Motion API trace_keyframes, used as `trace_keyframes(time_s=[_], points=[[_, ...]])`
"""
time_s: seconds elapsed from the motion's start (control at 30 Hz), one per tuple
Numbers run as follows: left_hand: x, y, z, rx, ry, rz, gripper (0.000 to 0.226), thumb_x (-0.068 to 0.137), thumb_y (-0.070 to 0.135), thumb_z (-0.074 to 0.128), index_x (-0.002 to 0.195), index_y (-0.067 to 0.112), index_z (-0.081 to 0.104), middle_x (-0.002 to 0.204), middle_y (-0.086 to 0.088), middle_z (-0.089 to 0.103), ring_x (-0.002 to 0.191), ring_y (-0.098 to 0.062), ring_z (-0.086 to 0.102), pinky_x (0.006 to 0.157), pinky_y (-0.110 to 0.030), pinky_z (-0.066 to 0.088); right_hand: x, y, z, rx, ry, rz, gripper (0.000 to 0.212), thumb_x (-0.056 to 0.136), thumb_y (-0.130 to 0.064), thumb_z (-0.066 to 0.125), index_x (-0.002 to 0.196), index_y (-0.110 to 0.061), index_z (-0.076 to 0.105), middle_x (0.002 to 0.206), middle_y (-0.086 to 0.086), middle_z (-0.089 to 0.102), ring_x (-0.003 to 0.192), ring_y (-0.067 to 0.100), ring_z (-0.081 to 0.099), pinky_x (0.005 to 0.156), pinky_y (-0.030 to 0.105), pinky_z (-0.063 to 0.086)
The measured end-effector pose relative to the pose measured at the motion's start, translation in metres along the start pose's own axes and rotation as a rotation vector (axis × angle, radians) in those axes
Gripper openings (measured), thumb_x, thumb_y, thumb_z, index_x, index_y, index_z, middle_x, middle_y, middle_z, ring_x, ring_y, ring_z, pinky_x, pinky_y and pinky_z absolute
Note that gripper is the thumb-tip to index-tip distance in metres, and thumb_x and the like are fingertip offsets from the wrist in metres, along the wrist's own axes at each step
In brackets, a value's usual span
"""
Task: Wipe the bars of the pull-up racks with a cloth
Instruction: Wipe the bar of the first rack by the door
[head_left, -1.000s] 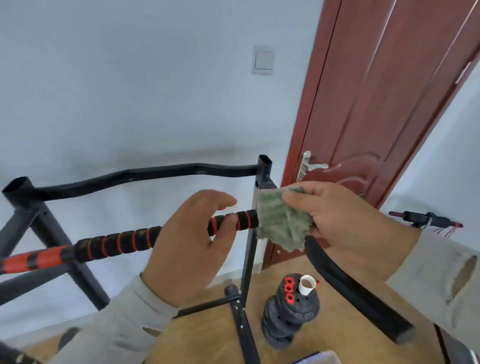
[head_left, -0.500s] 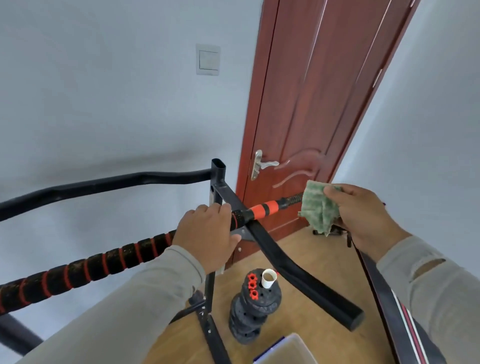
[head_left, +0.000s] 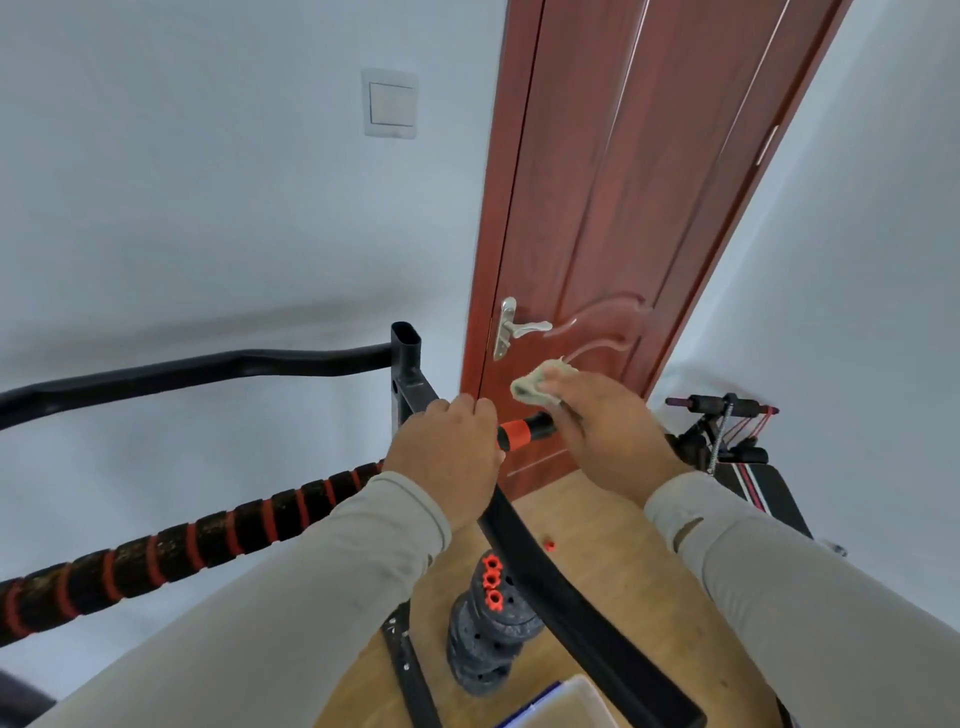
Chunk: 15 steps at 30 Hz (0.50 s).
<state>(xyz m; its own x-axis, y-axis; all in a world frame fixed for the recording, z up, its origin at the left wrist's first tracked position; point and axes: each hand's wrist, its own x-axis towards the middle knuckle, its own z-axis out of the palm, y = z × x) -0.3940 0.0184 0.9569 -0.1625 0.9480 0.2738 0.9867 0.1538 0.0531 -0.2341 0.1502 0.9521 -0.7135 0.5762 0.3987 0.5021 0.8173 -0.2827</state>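
Observation:
A black pull-up bar with red rings (head_left: 208, 535) runs from lower left up to the rack's black upright post (head_left: 406, 364). My left hand (head_left: 447, 457) grips the bar where it meets the post. Past it the bar's red and black end (head_left: 524, 431) sticks out to the right. My right hand (head_left: 602, 431) holds a green cloth (head_left: 535, 387) bunched over that end, covering the tip. A second black bar (head_left: 208, 366) curves along the wall behind.
A black rack arm (head_left: 582, 608) slopes down to the lower right. Stacked black weight plates with red nuts (head_left: 488, 629) stand on the wooden floor below. A red-brown door (head_left: 623, 208) with a metal handle is straight ahead. A black exercise bench (head_left: 727, 441) sits at the right.
My right hand brought the cloth leftward along the bar end, closer to my left hand, and now covers the tip. My left hand kept its grip by the post.

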Motion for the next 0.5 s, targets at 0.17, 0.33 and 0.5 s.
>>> trace_keyframes(time_s=[0.17, 0.33, 0.5], points=[[0.034, 0.024, 0.029, 0.062, -0.089, -0.018, 0.041, 0.102, 0.045, 0.043, 0.124, 0.012, 0.050, 0.120, -0.007, 0.059, 0.109, -0.027, 0.057, 0.087, -0.039, 0.047, -0.003, 0.026, 0.023, -0.053, -0.204, -0.041, 0.022, 0.083, -0.018, 0.065, 0.101, -0.022, 0.053, 0.126, -0.003, 0.065, 0.120, 0.016, 0.055, 0.122, 0.044, 0.028], [0.036, 0.034, 0.052, 0.154, -0.123, -0.056, 0.039, 0.105, 0.046, 0.029, 0.119, 0.014, 0.047, 0.116, -0.004, 0.058, 0.105, -0.025, 0.056, 0.089, -0.037, 0.042, 0.009, 0.036, 0.024, -0.054, -0.264, -0.104, 0.034, 0.088, -0.028, 0.056, 0.120, -0.017, 0.051, 0.104, -0.001, 0.062, 0.097, 0.019, 0.055, 0.110, 0.043, 0.039], [0.037, 0.032, 0.058, 0.162, -0.104, -0.077, 0.035, 0.105, 0.047, 0.030, 0.115, 0.017, 0.046, 0.110, -0.002, 0.059, 0.100, -0.024, 0.058, 0.086, -0.036, 0.041, 0.009, 0.060, 0.026, -0.267, -0.273, -0.344, 0.058, 0.099, -0.033, 0.037, 0.151, -0.008, 0.042, 0.131, 0.004, 0.060, 0.120, 0.024, 0.057, 0.117, 0.045, 0.037]])
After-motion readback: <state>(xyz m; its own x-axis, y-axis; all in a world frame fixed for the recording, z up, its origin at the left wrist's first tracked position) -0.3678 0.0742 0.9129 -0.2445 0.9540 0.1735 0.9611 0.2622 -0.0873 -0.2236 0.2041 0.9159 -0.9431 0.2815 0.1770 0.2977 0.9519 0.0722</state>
